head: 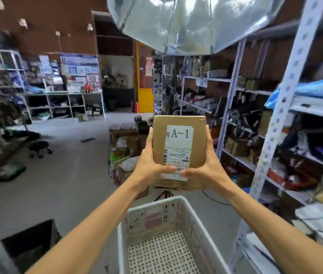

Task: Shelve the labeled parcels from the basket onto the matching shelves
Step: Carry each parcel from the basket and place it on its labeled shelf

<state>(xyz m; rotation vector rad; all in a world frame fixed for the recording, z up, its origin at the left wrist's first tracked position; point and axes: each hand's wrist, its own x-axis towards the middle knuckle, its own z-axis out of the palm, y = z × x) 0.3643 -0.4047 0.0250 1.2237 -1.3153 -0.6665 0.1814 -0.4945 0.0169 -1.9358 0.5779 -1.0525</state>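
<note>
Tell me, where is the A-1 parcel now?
In the head view, the A-1 parcel is at the centre, held up by the left hand and right hand above the far rim of the white basket, with metal shelves to its right.

A silver reflector umbrella hangs overhead; a black stool stands on the grey floor.

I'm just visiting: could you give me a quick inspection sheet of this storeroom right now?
Surface: grey concrete floor.
Job's things: cardboard parcel labelled A-1, held up; white basket below it.
Clutter: boxes piled on the floor beyond the basket.
Hands: left hand and right hand grip the parcel's sides.
Cables: black cable on the floor behind the basket.
Surroundings: stocked metal shelving, silver umbrella overhead.
</note>
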